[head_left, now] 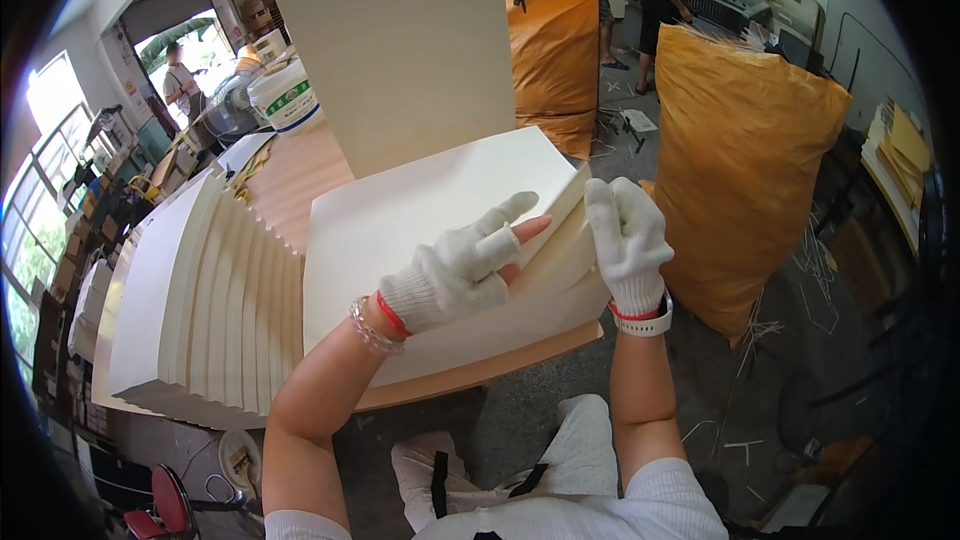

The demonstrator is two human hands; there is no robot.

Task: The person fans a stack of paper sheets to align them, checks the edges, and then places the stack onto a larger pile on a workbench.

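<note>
In front of me a large white cardboard box point(420, 200) lies on the table, with a tall off-white panel point(410, 50) standing up behind it. My left hand point(450, 265), in a white knit glove with some bare fingertips, rests over the box's near right part, its fingers stretched out and apart. At the right corner, my right hand point(630, 240), also gloved, has its fingers curled closed on the edge of a white cardboard flap. The palm hides part of that grip. To the left, several white folded boards point(200, 290) stand overlapped in a row.
The pinkish tabletop point(285, 190) carries a white bucket point(283, 95) at the back. A large orange sack point(745, 160) stands close on the right, another orange sack point(555, 50) farther back. Strips of scrap point(740, 445) litter the floor. People work in the distance.
</note>
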